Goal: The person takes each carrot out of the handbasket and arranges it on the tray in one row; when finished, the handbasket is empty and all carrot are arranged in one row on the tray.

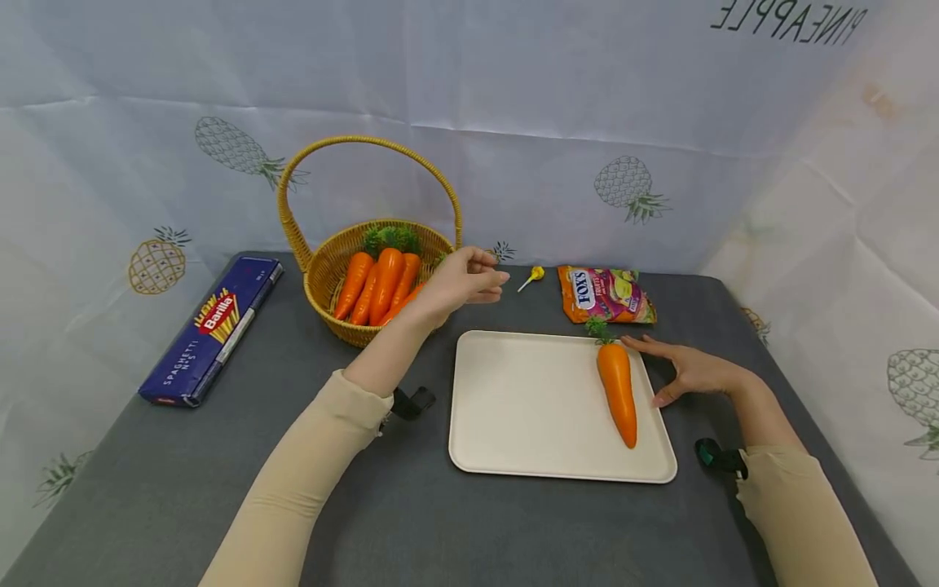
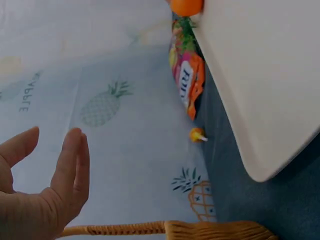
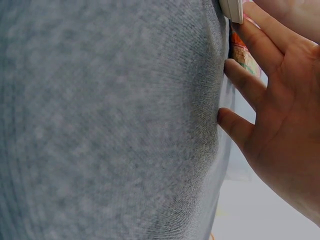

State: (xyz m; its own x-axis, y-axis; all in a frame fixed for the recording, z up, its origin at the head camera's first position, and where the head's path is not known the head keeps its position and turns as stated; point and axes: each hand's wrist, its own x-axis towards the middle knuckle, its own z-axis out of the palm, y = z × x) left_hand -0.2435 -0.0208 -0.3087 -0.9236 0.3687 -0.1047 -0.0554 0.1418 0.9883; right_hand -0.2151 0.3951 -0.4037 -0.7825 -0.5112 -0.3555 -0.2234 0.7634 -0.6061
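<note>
My left hand (image 1: pixel 464 283) hovers beside the right side of a yellow wicker basket (image 1: pixel 319 287), its fingers loosely bent and nothing between them. Orange carrots (image 1: pixel 386 281) with green tops lie inside; my forearm hides part of the basket. In the left wrist view, thumb and fingers stand apart, with the basket's handle (image 2: pixel 115 229) below. Fingers spread, my right hand (image 1: pixel 685 371) rests at the right edge of a cream tray (image 1: pixel 528 408). Its fingertips are right at the tray's corner (image 3: pixel 232 11) in the right wrist view. One large carrot (image 1: pixel 618 391) lies on the tray.
A yellow lollipop (image 1: pixel 537 274) lies behind the tray, left of an orange and purple Fox's sweets bag (image 1: pixel 605 295). The blue Barilla spaghetti box (image 1: pixel 211 330) lies at the far left. A pineapple-print cloth (image 1: pixel 513 187) hangs behind the grey table (image 1: pixel 440 530).
</note>
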